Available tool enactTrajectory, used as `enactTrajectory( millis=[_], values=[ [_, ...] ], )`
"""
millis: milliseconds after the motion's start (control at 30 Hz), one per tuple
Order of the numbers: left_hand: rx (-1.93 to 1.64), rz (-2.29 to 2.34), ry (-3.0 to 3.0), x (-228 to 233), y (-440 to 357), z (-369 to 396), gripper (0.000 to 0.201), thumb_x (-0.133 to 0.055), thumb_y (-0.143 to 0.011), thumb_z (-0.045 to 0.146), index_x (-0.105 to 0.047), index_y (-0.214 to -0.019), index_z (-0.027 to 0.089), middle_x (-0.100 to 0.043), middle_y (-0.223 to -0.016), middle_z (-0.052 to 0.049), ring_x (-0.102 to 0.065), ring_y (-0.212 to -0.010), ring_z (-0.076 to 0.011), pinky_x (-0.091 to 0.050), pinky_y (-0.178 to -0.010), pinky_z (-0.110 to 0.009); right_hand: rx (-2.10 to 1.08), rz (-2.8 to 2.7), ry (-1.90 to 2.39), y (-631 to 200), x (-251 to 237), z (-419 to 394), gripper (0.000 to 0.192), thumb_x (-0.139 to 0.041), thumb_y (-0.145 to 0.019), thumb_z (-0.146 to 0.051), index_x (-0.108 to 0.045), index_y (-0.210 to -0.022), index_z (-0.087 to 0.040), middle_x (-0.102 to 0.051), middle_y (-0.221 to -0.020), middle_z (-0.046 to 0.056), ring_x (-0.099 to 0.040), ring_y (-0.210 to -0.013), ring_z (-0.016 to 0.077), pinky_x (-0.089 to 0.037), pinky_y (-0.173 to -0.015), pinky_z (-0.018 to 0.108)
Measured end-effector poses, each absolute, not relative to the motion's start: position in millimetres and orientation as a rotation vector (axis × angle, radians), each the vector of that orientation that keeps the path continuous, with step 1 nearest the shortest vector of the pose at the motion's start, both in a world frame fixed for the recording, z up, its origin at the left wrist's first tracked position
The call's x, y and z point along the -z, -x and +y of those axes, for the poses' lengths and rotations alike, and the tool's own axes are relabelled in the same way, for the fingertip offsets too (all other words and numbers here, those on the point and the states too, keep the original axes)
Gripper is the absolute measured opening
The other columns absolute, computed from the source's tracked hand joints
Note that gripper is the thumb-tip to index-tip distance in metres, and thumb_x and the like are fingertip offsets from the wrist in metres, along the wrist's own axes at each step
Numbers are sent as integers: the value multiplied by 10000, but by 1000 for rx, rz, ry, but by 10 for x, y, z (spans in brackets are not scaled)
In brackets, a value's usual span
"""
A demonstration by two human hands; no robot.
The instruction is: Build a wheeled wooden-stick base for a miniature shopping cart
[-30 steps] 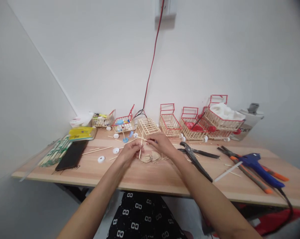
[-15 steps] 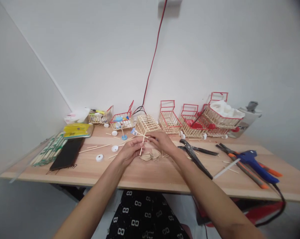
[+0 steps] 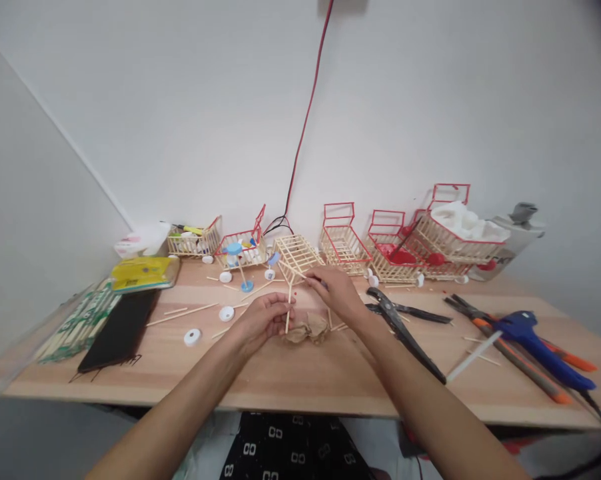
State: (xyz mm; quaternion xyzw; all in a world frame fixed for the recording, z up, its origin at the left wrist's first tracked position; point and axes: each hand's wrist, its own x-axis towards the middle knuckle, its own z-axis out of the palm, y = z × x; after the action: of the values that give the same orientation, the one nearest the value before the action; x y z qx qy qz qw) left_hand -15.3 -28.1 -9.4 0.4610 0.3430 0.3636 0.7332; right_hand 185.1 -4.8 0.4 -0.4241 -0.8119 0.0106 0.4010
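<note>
My left hand, in the middle of the table, pinches an upright thin wooden stick. My right hand is closed with its fingertips on a second wooden stick, which slants across the top of the upright one. Just behind both hands rests a bare wooden stick basket; whether the held sticks are joined to it I cannot tell. Below the fingers lies a crumpled brown paper. A blue-and-white wheel piece is close to the slanted stick's far end.
Red-trimmed miniature carts line the wall. Black pliers and a blue glue gun lie right. White wheels, a black flat object, bundled sticks and a yellow packet lie left.
The view has shifted slightly, tipping and coming nearer the table. My hands stay on the sticks; they have drawn a little apart, showing more of the upright stick.
</note>
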Motion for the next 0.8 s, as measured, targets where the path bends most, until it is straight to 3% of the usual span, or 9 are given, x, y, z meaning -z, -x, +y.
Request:
enactTrajectory(
  millis=[267,533,800],
  values=[
    [-583,788,-1295,-42,171,-122,231,-671,-721,286,-517,-831,155,-629,-686,-13,-582,-537,-111,-430,-442,-184,2,-1956,1172,-1920,-78,-55,88,-564,-883,-193,-650,-897,-198,-691,-885,55,-616,-836,189,-428,-765,303],
    [-875,828,-1850,-124,235,40,110,-481,-882,253,-542,-856,164,-604,-750,-10,-562,-658,-114,-451,-566,-214,-50,-1915,1121,-1850,-184,-146,79,-564,-890,-205,-641,-903,-196,-690,-863,32,-618,-813,164,-440,-737,273],
    [-1049,1096,-1972,-17,326,62,113,-503,-886,230,-605,-848,200,-667,-829,-5,-602,-740,-140,-429,-680,-228,-114,-2012,1111,-1742,-244,-225,94,-551,-905,-221,-643,-924,-216,-677,-832,20,-590,-769,155,-427,-717,280]
  ],
)
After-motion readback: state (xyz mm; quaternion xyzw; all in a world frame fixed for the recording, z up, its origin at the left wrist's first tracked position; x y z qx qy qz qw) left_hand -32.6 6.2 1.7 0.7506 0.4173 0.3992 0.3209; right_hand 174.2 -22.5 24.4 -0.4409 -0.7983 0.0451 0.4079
